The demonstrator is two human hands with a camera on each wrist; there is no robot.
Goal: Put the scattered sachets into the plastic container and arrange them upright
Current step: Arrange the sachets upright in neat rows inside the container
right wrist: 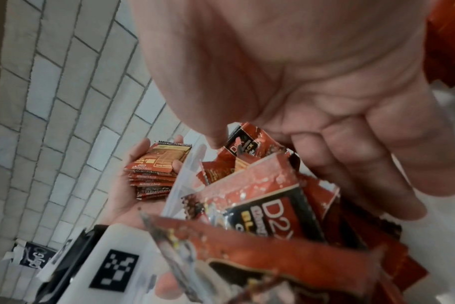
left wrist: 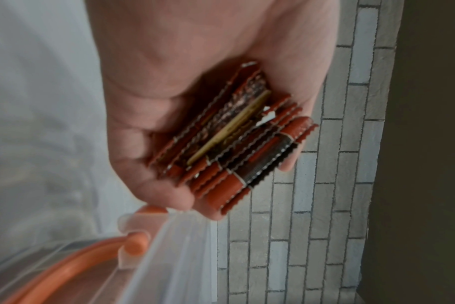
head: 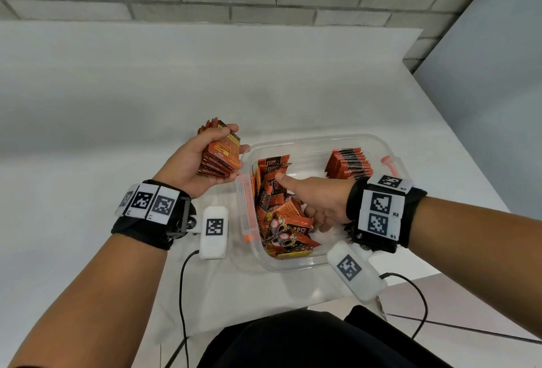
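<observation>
Head view, plastic container point(head: 378, 144) holding upright row point(head: 349, 163) and loose sachets point(head: 281, 221), left hand point(head: 195, 162) gripping stack point(head: 220, 156), right hand point(head: 318, 200) pinching one.

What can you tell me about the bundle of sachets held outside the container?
The bundle of sachets is a squared-up stack of small orange-red foil packets with zigzag-cut edges and dark and yellow print. The left hand grips it, thumb on one side and fingers on the other, just left of the clear plastic container, above the white table.
</observation>
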